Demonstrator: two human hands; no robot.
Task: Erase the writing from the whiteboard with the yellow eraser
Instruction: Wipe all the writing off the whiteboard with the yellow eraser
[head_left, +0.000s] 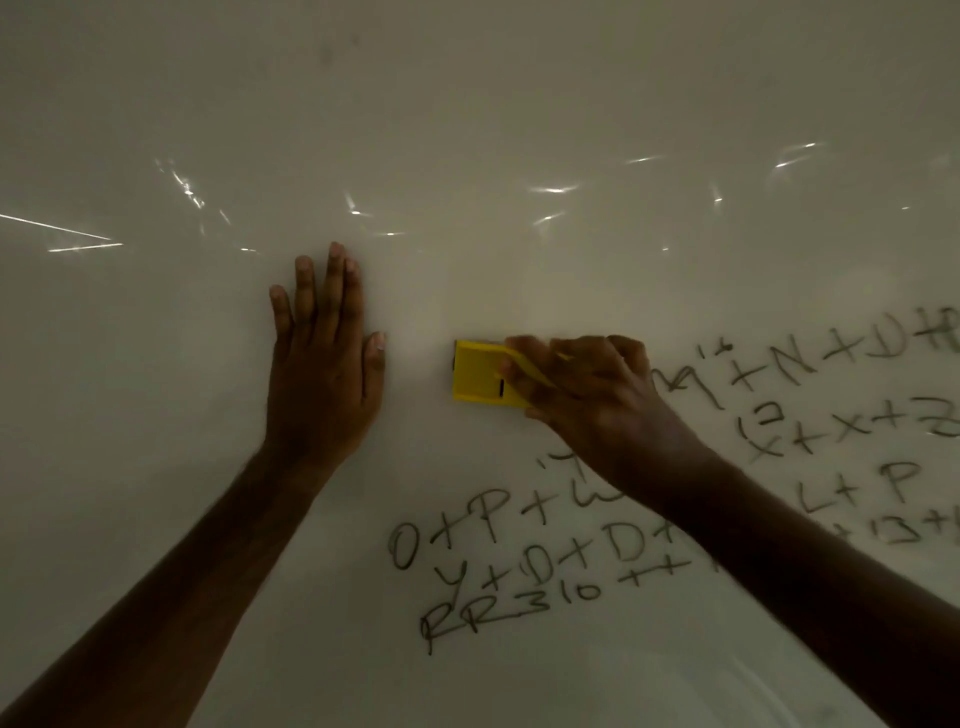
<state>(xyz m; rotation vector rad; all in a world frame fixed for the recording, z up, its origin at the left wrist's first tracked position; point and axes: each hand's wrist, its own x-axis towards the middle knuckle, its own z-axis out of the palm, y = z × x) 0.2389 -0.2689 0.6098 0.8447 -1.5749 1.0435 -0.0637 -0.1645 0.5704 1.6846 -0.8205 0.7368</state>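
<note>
yellow eraser (478, 378) under right hand (582, 395) fingertips, seemingly on whiteboard (519, 104)

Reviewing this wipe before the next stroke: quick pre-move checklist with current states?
1. Eraser held by right hand: ok, fingers wrap its right end.
2. Eraser against the whiteboard: cannot tell, pad side faces away from the camera.
3. Left hand clear of the wipe path: ok, flat on the board to the left of the eraser, apart from it.
4. Writing left to erase: not ok, several lines remain below and to the right of the eraser.
5. Full extent of the writing in view: not ok, the right forearm covers part and lines run off the right edge.
</note>
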